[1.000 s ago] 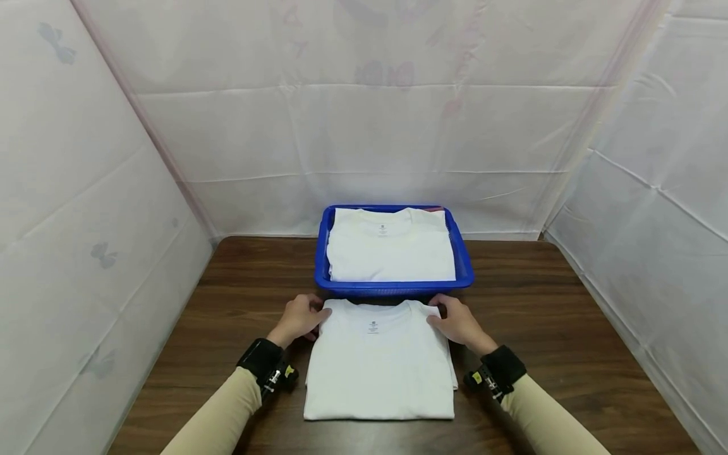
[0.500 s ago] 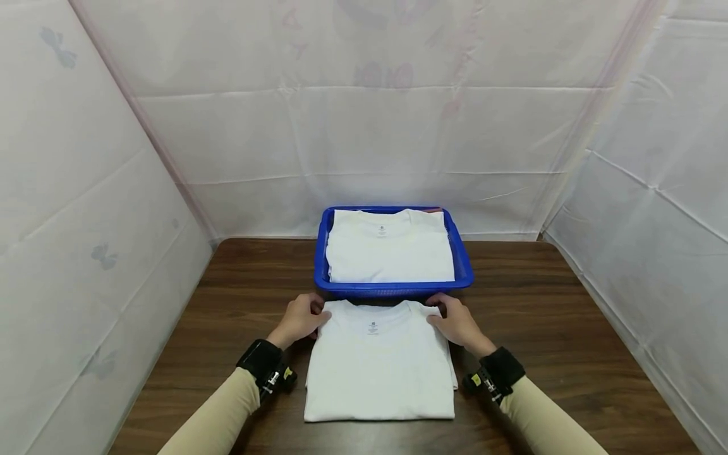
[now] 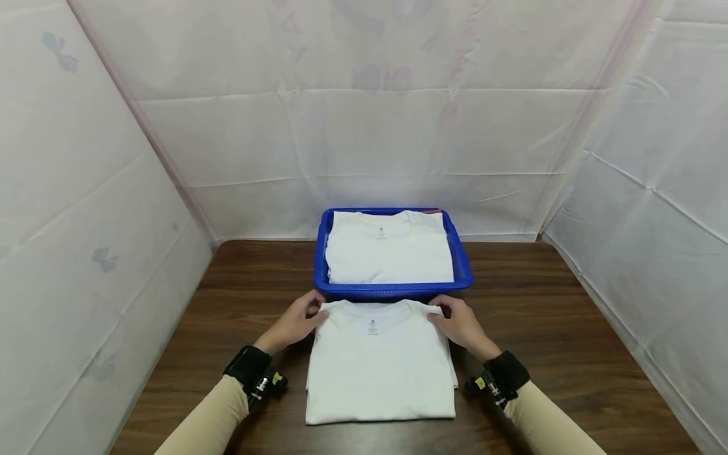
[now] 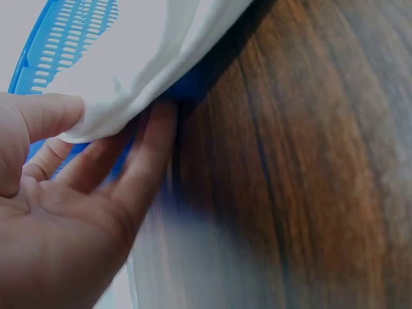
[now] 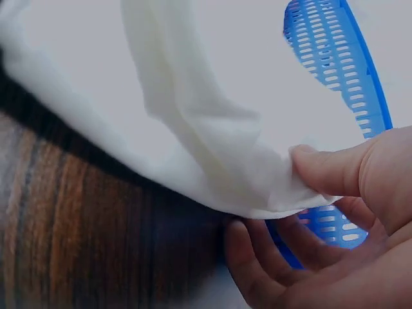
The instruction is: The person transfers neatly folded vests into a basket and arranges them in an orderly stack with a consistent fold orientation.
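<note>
A folded white T-shirt (image 3: 381, 373) lies on the table with its collar toward the blue basket. My left hand (image 3: 297, 319) pinches its far left corner, thumb on top and fingers below, as the left wrist view shows on the white fabric (image 4: 148, 58). At the far right corner my right hand (image 3: 459, 323) pinches the shirt in the same way; in the right wrist view the thumb (image 5: 335, 168) presses the cloth from above. Small printing shows below the collar.
Just beyond the shirt stands a blue plastic basket (image 3: 392, 293) with slotted walls. Inside it lies another folded white T-shirt (image 3: 389, 256), with a bit of reddish cloth at its back right. White sheeting (image 3: 364, 139) encloses the brown wooden table (image 3: 250, 278) at the back and sides.
My left wrist and forearm have shifted a little left and the left fingers sit slightly higher at the corner. The right hand keeps its grip nearly unmoved.
</note>
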The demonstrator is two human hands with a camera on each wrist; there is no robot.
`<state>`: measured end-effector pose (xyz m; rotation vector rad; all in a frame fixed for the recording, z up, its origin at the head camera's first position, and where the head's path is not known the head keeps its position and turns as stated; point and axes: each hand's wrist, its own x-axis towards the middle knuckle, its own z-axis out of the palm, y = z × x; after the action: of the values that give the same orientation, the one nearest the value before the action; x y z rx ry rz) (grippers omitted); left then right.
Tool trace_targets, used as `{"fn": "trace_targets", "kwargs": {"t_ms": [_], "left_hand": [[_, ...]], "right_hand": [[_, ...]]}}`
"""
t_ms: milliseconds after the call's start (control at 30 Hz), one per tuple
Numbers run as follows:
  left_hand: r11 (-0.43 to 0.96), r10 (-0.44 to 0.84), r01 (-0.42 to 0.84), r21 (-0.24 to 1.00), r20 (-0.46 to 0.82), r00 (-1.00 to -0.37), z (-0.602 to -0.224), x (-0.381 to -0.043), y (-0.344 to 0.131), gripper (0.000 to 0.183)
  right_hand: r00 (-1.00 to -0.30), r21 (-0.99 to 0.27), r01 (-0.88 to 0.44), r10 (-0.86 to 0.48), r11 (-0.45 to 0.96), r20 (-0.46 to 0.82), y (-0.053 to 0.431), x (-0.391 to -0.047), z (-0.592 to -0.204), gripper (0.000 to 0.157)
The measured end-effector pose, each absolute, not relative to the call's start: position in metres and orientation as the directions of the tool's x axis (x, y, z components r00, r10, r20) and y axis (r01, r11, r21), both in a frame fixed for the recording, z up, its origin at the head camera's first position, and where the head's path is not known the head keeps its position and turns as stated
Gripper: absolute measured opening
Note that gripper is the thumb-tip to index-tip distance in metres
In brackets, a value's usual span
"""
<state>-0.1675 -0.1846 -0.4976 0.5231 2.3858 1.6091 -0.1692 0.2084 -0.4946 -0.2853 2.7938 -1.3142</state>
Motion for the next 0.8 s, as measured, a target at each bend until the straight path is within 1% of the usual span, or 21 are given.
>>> {"fn": "trace_targets", "kwargs": {"t_ms": [200, 333, 567, 667, 800], "left_hand": [[0.265, 0.432, 0.086, 0.961, -0.038, -0.901, -0.495, -0.165, -0.187, 0.015], [0.258, 0.423, 0.073, 0.963, -0.045, -0.905, -0.495, -0.164, -0.188, 0.017], [0.264, 0.402, 0.044, 0.963, -0.069, -0.913, -0.495, -0.161, -0.187, 0.019], [0.271, 0.395, 0.041, 0.962, -0.072, -0.916, -0.494, -0.160, -0.185, 0.019], [0.276, 0.392, 0.038, 0.961, -0.077, -0.917, -0.492, -0.159, -0.183, 0.019]], "right_hand": [[-0.974, -0.790, -0.199, -0.206, 0.580, 0.094, 0.211, -0.166, -0.495, 0.016], [-0.971, -0.806, -0.199, -0.225, 0.558, 0.084, 0.213, -0.165, -0.495, 0.017], [-0.965, -0.802, -0.214, -0.246, 0.558, 0.086, 0.215, -0.162, -0.495, 0.016], [-0.959, -0.810, -0.227, -0.268, 0.541, 0.090, 0.217, -0.161, -0.495, 0.020], [-0.944, -0.827, -0.254, -0.314, 0.502, 0.100, 0.219, -0.159, -0.493, 0.028]]}}
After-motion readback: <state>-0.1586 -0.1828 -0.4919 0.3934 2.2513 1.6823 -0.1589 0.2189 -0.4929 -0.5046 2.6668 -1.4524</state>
